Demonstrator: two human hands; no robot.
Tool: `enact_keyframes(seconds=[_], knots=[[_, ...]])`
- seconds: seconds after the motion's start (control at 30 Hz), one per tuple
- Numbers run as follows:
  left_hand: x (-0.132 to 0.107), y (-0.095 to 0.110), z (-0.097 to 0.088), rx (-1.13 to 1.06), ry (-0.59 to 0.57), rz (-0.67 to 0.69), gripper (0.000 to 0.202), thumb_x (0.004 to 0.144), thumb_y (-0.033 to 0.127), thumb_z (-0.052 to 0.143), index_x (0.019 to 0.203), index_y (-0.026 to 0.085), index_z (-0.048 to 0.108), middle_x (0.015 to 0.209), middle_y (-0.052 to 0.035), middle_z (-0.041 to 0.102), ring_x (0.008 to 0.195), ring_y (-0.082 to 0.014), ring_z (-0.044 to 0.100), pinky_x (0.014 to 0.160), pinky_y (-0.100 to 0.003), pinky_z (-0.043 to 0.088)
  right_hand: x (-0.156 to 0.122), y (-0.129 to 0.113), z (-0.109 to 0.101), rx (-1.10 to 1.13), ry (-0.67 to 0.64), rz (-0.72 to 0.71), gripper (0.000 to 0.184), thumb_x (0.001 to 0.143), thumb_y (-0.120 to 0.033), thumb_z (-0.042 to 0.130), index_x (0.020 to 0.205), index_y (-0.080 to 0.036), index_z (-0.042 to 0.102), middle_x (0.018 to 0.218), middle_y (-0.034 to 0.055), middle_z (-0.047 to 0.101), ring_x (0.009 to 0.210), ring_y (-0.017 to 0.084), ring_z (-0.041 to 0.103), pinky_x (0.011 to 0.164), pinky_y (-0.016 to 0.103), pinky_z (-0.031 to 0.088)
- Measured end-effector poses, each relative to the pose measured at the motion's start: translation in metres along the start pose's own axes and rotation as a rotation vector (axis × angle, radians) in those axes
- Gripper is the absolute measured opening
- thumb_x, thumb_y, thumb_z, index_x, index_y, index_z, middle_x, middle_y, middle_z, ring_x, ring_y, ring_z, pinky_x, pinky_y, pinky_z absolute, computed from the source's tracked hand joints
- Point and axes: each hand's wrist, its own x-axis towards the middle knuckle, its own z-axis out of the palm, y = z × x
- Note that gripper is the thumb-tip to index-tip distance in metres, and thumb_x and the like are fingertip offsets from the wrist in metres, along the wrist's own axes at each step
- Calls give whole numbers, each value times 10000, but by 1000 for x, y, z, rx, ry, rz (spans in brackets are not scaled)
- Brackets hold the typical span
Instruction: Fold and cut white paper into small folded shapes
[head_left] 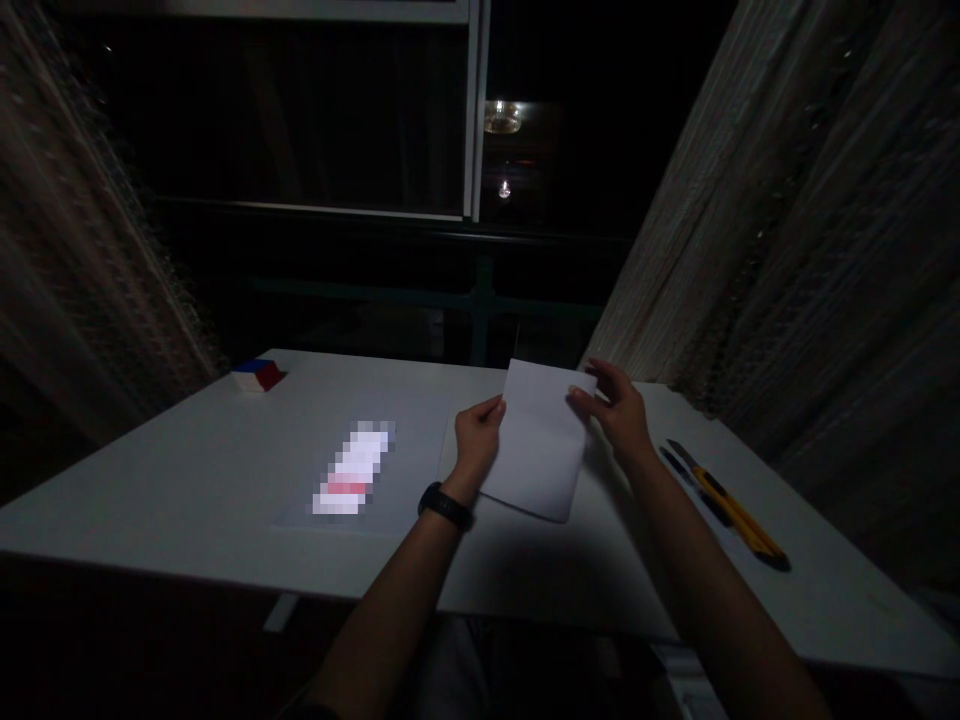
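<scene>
A black watch band (445,506) circles the wrist just behind the left hand (478,432); behind the right hand (619,412) the forearm is bare.

No writing can be read. The sheet (541,440) held between the left hand (478,432) and the right hand (615,408) shows a plain white face. The flat item (354,468) left of the left hand is blurred out, so any label on it cannot be made out. The yellow cutter (731,505) right of the right hand is too dim and small to show a brand.
</scene>
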Motion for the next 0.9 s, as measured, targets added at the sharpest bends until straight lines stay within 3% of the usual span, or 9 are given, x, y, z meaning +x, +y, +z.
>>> enact_keyframes(seconds=[0.13, 0.27, 0.4, 0.57, 0.9], knots=[[-3, 7, 1, -11, -49, 15, 216, 714, 238, 661, 906, 158, 715, 924, -76, 715, 886, -233, 657, 867, -405, 488, 30, -19, -2, -296, -244, -123, 575, 566, -405, 756, 1094, -220, 624, 1093, 86, 647, 1019, 291, 578, 885, 478, 412], [-6, 13, 0, 17, -83, 56, 229, 734, 263, 648, 933, 168, 711, 948, -71, 710, 905, -237, 653, 866, -401, 486, 55, -44, 6, -410, -470, -101, 367, 511, -384, 782, 832, -217, 724, 809, 38, 710, 777, 261, 637, 749, 409, 471], [-8, 17, 2, 36, -100, 104, 233, 740, 284, 644, 940, 183, 711, 953, -59, 710, 912, -233, 650, 867, -388, 488, 69, -64, 15, -432, -608, -65, 280, 485, -379, 785, 674, -181, 726, 596, 11, 669, 570, 186, 598, 585, 306, 459], [-11, 23, 5, 60, -89, 118, 241, 754, 294, 633, 955, 183, 707, 972, -56, 706, 928, -225, 645, 872, -367, 484, 71, -72, 20, -528, -645, -1, 260, 574, -415, 709, 577, -155, 698, 493, -9, 600, 463, 119, 516, 454, 232, 374], [-13, 29, 2, 76, -108, 198, 286, 810, 269, 569, 1075, 207, 659, 1091, -49, 667, 1017, -193, 609, 909, -324, 455, 64, -81, 22, -588, -641, 7, 256, 652, -371, 658, 688, -124, 713, 597, 22, 635, 550, 121, 536, 489, 215, 382]])
